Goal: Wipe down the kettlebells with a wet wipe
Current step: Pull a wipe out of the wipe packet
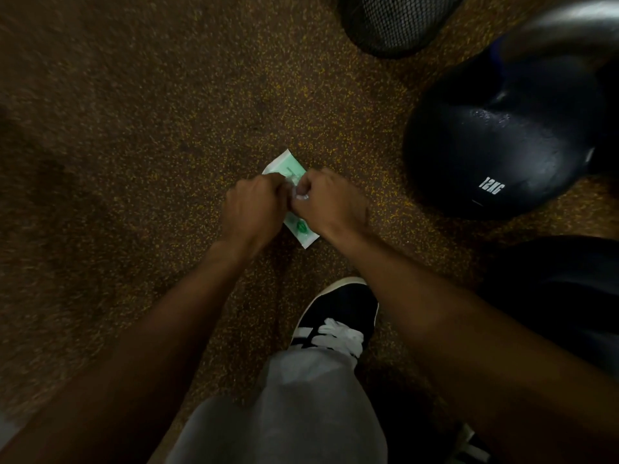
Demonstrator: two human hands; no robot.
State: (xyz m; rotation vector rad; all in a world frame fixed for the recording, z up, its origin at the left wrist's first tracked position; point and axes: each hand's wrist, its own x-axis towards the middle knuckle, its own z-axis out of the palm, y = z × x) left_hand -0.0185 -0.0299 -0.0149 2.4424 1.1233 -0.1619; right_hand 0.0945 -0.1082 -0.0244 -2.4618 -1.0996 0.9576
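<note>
Down over the speckled floor (pixel 134 128), the left hand (pixel 254 209) curls its fingers onto the middle of the green-and-white wet wipe pack (pixel 288 165). The pack's long axis runs away from the person, with the far end leaning slightly left. The right hand (pixel 330 205) pinches it from the other side, its fingers curled too. Well apart on the right stands the black 12KG kettlebell (pixel 495 155).

Round black kettlebell (pixel 495 152) is showing a glossy, faintly pebbled coat; its grey metal handle (pixel 562 25) is gleaming smooth. Green-and-white plastic wipe packet (pixel 285 164) is shining slick. Brown yellow-flecked rubber floor (pixel 134 128) is looking matt and grainy; black wire-mesh basket (pixel 395 18) is looking dull.
</note>
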